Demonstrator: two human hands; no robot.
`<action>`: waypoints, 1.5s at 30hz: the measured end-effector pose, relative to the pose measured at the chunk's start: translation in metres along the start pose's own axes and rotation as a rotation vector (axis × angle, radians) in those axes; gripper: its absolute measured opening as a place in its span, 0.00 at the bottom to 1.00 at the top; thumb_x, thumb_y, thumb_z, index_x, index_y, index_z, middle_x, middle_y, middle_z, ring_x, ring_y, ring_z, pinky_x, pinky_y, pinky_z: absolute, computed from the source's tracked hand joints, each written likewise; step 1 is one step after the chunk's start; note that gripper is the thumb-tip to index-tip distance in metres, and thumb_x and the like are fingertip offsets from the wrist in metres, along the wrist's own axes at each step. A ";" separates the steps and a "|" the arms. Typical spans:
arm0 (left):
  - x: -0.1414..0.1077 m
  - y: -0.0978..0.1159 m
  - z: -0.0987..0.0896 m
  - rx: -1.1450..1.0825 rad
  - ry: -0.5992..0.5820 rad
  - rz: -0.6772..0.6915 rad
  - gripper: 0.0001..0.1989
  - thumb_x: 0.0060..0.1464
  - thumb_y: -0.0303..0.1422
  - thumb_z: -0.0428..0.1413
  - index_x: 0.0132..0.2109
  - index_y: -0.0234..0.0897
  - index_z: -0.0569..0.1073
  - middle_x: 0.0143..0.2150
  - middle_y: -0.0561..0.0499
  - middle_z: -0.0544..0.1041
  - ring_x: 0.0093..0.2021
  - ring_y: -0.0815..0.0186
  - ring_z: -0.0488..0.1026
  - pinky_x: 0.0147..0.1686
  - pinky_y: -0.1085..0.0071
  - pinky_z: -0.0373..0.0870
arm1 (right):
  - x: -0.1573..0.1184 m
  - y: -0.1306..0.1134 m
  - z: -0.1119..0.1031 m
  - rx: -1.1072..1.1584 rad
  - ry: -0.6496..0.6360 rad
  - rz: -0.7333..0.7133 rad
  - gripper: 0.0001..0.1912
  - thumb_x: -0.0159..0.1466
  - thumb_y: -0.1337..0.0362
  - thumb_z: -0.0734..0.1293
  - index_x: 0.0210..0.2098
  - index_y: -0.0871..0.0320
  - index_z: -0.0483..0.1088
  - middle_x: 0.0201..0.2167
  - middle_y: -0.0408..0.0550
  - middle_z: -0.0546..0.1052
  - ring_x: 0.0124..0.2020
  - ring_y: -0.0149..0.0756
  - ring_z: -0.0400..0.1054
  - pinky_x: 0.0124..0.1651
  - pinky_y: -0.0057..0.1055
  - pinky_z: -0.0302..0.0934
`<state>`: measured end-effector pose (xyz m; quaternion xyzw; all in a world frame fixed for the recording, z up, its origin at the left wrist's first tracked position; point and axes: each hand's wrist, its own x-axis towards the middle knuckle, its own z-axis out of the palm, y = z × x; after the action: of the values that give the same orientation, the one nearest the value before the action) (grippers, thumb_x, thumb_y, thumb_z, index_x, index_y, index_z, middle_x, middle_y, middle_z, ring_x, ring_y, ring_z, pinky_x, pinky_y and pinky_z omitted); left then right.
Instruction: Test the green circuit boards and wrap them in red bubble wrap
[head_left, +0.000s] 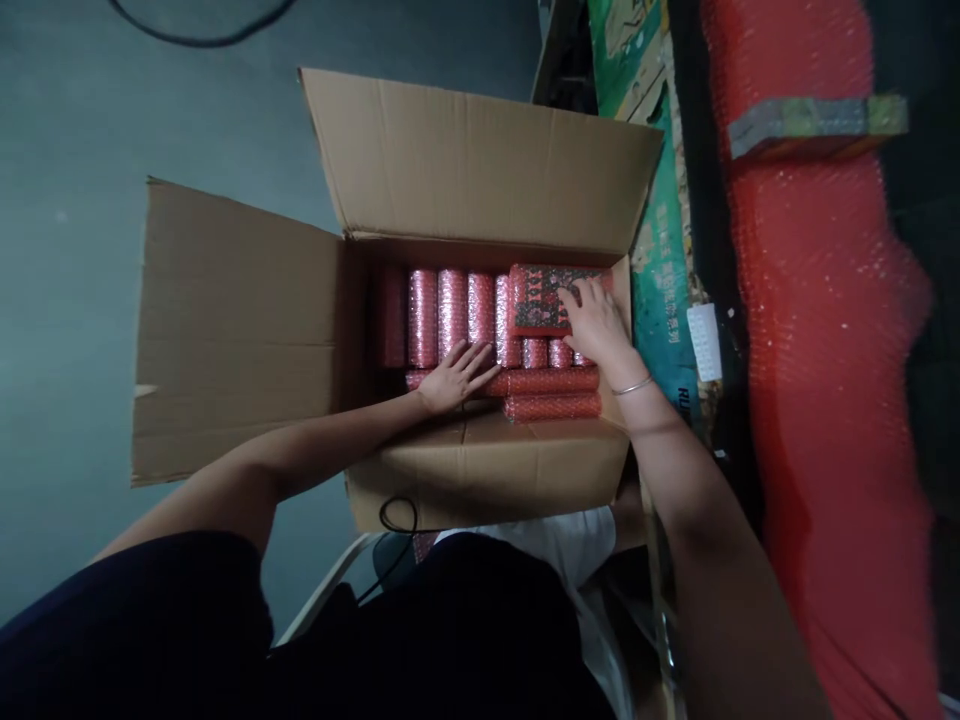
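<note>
An open cardboard box [480, 470] holds several rolls [452, 305] wrapped in pink bubble wrap, most standing in a row and some lying across the near side. My left hand [454, 380] lies with spread fingers on the wrapped rolls at the near side. On top of the rolls at the right is a flat, dark-patterned package [544, 300] in red bubble wrap. My right hand [596, 320], with a bangle at the wrist, rests on its right part with the fingers apart. Whether that hand grips the package's edge does not show.
The box flaps [487, 165] stand folded outward. To the right is a worn green board [660, 260] with a white slip [705, 342] on it. Beyond it lies a long sheet of red bubble wrap [825, 420], with a taped block [817, 125] on top. A black cable [202, 42] hangs at the upper left.
</note>
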<state>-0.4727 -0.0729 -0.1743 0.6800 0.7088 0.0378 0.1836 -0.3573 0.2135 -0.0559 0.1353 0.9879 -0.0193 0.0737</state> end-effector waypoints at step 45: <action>0.007 0.006 0.000 -0.014 0.003 0.014 0.31 0.68 0.38 0.52 0.73 0.34 0.62 0.78 0.32 0.53 0.78 0.41 0.48 0.75 0.40 0.43 | -0.101 -0.076 -0.050 1.920 0.724 0.884 0.15 0.51 0.60 0.75 0.38 0.55 0.77 0.39 0.38 0.82 0.45 0.34 0.76 0.56 0.35 0.71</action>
<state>-0.4671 -0.0657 -0.1745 0.6837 0.7039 0.0452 0.1872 -0.2891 0.1162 0.0099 0.4732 0.3913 -0.7059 -0.3531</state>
